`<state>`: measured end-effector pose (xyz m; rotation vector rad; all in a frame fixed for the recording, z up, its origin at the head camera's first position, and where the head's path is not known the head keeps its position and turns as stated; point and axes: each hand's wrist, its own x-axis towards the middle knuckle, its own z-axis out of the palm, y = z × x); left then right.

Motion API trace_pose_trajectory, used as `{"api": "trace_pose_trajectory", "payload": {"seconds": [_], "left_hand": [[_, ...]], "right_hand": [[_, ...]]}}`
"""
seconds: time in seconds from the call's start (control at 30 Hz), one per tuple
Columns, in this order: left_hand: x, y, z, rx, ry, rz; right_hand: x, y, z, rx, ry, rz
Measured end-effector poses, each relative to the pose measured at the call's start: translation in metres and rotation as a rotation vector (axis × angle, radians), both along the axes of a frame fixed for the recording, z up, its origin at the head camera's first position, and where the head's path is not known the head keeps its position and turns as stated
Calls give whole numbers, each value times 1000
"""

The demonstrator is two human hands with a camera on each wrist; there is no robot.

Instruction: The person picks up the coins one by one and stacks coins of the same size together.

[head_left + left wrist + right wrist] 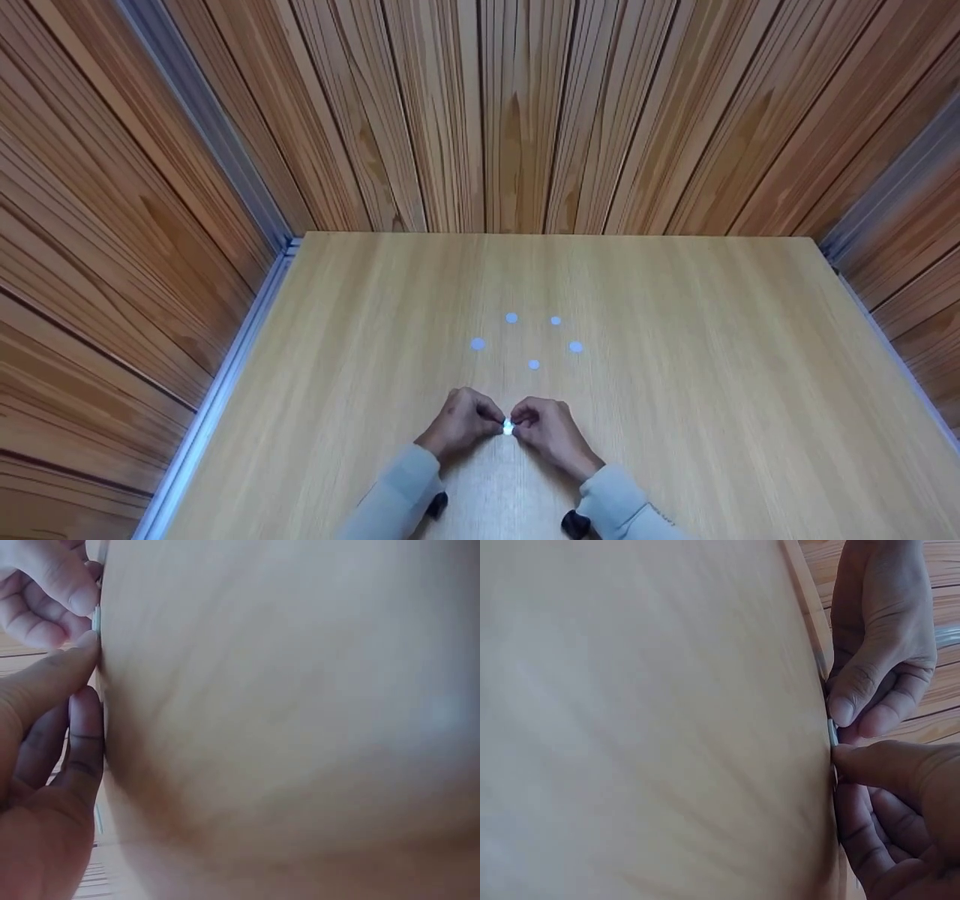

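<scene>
A small, flat, pale disc (508, 427) lies at the tabletop between the two hands, shining brightly in the head view. My left hand (463, 421) pinches it from the left, with the thumb at its edge. From the opposite side my right hand (549, 433) pinches it too, fingers curled in. Both wrist views show the disc almost edge-on as a thin strip (832, 733) between the thumbs. Much of it is hidden behind the fingertips.
Beyond the hands, several light-blue round discs lie in a loose ring on the wooden table, among them a left one (478, 343), a right one (576, 346) and a near one (533, 364). Wood-plank walls (517, 112) enclose the table, with a metal rail (217, 397) along its left edge.
</scene>
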<state>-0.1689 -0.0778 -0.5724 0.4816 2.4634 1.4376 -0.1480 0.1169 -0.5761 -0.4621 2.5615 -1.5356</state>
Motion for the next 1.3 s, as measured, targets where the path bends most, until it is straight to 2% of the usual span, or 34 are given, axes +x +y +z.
{"api": "trace_pose_trajectory", "payload": {"seconds": [0.3, 0.5, 0.77, 0.97, 1.2, 1.3], "left_hand": [[6, -6, 2, -25, -22, -19], [9, -10, 1, -5, -20, -41], [10, -10, 3, -33, -28, -32], [10, -11, 5, -51, -62, -39], [8, -14, 3, -35, -29, -54], [4, -17, 3, -28, -48, -41]], "right_hand": [[6, -3, -2, -4, -9, 25], [8, -5, -1, -4, -25, 41], [9, -5, 2, -3, -47, 63], [9, -6, 2, 10, -50, 76], [9, -8, 2, 19, -35, 79], [9, -8, 2, 12, -33, 82]]}}
